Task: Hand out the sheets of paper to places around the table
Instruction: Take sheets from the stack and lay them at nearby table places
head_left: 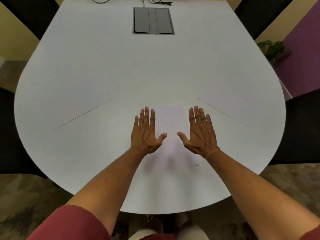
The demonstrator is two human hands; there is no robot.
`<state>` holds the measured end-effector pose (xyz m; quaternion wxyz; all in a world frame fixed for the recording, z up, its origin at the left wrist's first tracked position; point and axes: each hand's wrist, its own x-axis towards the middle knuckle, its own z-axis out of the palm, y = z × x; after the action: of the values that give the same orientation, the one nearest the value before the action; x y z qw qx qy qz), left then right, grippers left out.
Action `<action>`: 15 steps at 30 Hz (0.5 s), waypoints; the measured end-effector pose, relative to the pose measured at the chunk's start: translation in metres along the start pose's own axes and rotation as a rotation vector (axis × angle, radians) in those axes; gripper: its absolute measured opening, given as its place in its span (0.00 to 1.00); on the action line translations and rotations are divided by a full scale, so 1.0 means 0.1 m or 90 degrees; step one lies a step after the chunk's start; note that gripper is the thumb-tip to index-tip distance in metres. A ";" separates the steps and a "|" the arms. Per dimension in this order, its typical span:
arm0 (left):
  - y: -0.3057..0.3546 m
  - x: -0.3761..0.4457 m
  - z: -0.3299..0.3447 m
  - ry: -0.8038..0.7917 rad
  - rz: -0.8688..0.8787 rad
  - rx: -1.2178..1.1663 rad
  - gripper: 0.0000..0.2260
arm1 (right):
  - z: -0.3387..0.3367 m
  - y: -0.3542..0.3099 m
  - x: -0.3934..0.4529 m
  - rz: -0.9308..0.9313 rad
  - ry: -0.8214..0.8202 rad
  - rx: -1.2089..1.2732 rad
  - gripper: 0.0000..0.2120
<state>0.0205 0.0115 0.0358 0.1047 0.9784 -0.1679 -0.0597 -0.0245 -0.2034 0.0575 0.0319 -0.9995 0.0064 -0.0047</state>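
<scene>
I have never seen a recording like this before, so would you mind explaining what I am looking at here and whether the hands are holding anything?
There is no machine here: one wide-angle camera sits on a person's head and looks forward and down, so you see their own bare arms. The left hand and right hand are spread flat, palms down, holding nothing. Between them on the white table lies pale paper, hard to see against the top; whether it is one sheet or a stack cannot be told. Further away, a grey hatch is set into the table, with dark cables beyond it. Dark chairs stand around the edge.
</scene>
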 end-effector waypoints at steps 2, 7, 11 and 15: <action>0.04 0.02 0.04 -0.007 -0.014 -0.002 0.43 | 0.04 0.06 0.05 -0.013 -0.010 0.001 0.45; 0.18 0.00 0.13 -0.016 -0.068 0.004 0.44 | 0.11 0.25 0.18 -0.052 -0.041 0.013 0.45; 0.28 -0.06 0.21 -0.044 -0.136 0.001 0.44 | 0.19 0.37 0.27 -0.077 -0.071 0.028 0.45; 0.32 -0.10 0.29 -0.077 -0.200 -0.004 0.45 | 0.29 0.44 0.32 -0.090 -0.107 0.047 0.44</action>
<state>-0.0038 -0.0202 0.0159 0.0866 0.9869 -0.0187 -0.1349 0.0075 -0.2458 0.0259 0.0688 -0.9924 -0.0672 0.0762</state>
